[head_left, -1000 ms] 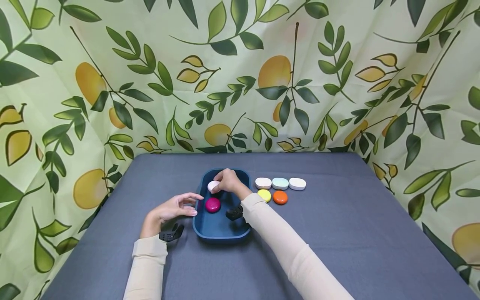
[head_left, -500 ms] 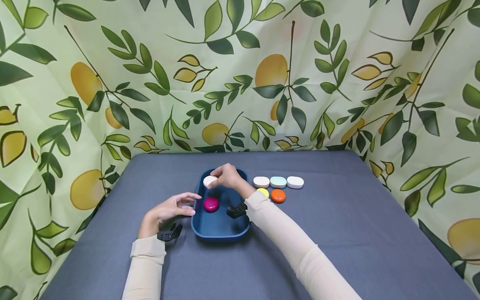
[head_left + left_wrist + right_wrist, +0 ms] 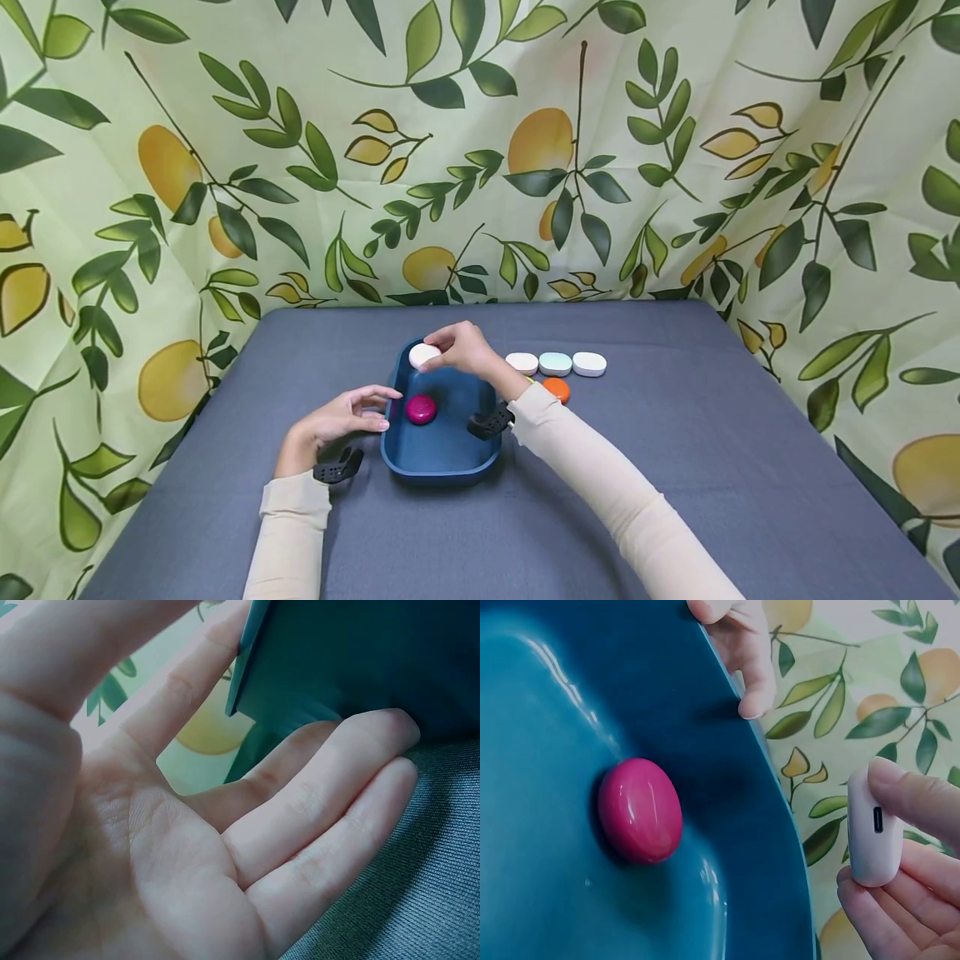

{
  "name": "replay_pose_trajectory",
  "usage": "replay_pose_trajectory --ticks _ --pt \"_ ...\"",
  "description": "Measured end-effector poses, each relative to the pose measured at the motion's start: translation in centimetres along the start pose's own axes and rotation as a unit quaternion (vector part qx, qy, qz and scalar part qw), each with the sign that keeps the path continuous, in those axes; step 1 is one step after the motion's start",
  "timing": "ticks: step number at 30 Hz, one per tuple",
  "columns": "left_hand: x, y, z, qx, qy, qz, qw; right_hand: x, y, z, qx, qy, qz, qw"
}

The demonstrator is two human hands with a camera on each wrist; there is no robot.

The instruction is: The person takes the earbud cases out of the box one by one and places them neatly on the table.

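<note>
Between thumb and fingers, my right hand (image 3: 468, 348) pinches a round white earbud case (image 3: 424, 357) over the far left corner of a blue tray (image 3: 442, 477). The right wrist view shows the case (image 3: 876, 829) edge-on, with a small charging port in its side. Inside the tray, toward its left wall, lies a glossy magenta round case (image 3: 421, 409). My left hand (image 3: 348, 417) is at the tray's left side, its fingertips right at the rim. In the left wrist view, the left hand's fingers (image 3: 315, 802) are loosely bent with nothing in the palm.
Right of the tray stands a row of oval cases: a white one (image 3: 522, 364), a pale mint one (image 3: 555, 364) and another white one (image 3: 589, 364). In front lies an orange round case (image 3: 557, 389), and a yellow one is mostly hidden by my right wrist. Leaf-patterned cloth hangs behind the grey table (image 3: 645, 467).
My right hand has raised the white earbud case from inside the tray up to the far left rim, turning its round face into view. My left hand stays at the tray's side.
</note>
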State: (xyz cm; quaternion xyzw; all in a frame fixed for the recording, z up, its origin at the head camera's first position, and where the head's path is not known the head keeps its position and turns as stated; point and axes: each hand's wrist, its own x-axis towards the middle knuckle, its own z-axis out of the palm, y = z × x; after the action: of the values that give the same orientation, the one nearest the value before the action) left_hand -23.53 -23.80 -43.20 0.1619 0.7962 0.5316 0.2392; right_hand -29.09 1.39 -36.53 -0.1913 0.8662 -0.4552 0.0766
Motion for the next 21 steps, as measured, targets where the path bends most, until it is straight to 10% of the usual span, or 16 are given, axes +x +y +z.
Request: replay_pose_trajectory --ticks 21 --pt "0.0 0.1 -0.1 0.001 0.004 -0.008 1.0000 -4.9 2.6 -3.2 -0.034 0.008 -0.051 0.9981"
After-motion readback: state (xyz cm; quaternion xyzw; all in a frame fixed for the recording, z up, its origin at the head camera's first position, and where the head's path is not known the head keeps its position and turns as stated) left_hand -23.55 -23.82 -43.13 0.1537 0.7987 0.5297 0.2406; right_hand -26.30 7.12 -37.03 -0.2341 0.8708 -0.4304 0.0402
